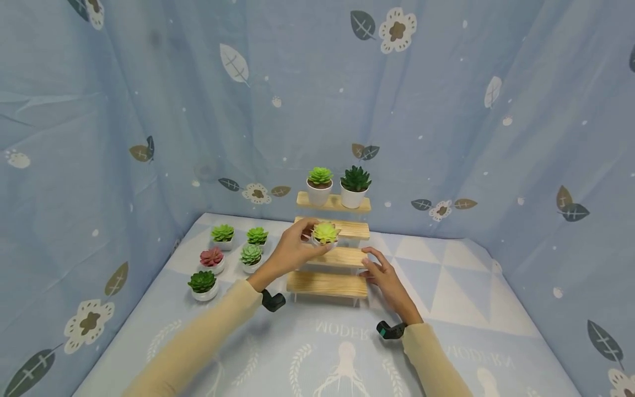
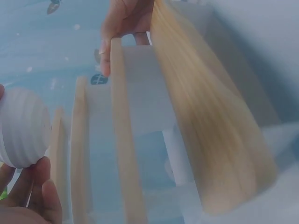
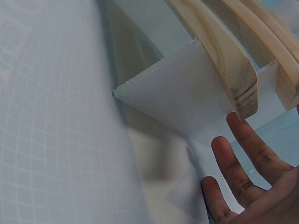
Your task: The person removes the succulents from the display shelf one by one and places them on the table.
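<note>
My left hand (image 1: 294,249) pinches a yellow-green succulent (image 1: 326,232) in a small white pot, above the middle steps of a wooden tiered plant stand (image 1: 327,284). The left wrist view shows this ribbed white pot (image 2: 24,127) held from below by the fingertips. At the stand's right end, my right hand (image 1: 387,279) grips the edge of one step. In the right wrist view, several fingers (image 3: 238,179) spread beside the lowest board (image 3: 233,70) and a white side panel. Two potted succulents, one light green (image 1: 319,187) and one dark green (image 1: 354,187), occupy the top step.
Left of the stand, several potted succulents sit on the patterned tablecloth (image 1: 278,342), among them a red one (image 1: 212,259) and a dark green one (image 1: 203,284). A blue leaf-print curtain (image 1: 307,99) encloses the table at the back and sides.
</note>
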Demonstrator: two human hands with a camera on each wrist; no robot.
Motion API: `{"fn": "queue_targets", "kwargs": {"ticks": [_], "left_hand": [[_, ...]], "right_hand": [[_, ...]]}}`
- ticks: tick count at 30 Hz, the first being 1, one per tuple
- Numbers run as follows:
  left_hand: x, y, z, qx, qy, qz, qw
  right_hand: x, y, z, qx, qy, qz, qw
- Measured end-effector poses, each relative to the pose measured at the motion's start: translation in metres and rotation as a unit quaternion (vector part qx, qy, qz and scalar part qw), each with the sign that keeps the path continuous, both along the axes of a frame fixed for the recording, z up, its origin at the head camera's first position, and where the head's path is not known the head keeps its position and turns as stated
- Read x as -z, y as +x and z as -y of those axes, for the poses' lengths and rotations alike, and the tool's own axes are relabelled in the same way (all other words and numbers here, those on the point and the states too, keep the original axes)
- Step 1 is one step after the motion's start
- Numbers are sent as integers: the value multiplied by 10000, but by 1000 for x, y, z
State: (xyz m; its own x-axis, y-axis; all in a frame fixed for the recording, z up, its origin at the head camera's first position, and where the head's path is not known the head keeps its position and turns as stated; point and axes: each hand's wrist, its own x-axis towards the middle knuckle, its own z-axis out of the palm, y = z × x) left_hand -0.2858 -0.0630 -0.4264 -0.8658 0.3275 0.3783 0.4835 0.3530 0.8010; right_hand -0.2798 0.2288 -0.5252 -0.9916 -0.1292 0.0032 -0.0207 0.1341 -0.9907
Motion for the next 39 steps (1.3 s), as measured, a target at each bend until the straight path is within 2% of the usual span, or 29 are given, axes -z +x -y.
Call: {"fn": "queue_targets", "kwargs": {"ticks": [5,12,22,30,36,39], "left_hand": [[-3,5,15,10,-102,-138,9999],[0,13,33,-14,-127,-393,9991],[8,23,58,-192,-255,-384,9988],[16,35,79,-515,-548,-165,9970],[22,43,94,-662,-464,178,9966],[26,45,101,-717,-456,243,9961]], "right_hand": [[-3,0,1,-42,14,-48,10000],[-1,0,0,-41,-68,-1,10000],[-1,1,-1,-185,-115,114,9997],[0,0,0,-38,-27,61,10000],[0,1,1,21,36,-52,10000],[0,1,1,-3,54,-52,10000]]}}
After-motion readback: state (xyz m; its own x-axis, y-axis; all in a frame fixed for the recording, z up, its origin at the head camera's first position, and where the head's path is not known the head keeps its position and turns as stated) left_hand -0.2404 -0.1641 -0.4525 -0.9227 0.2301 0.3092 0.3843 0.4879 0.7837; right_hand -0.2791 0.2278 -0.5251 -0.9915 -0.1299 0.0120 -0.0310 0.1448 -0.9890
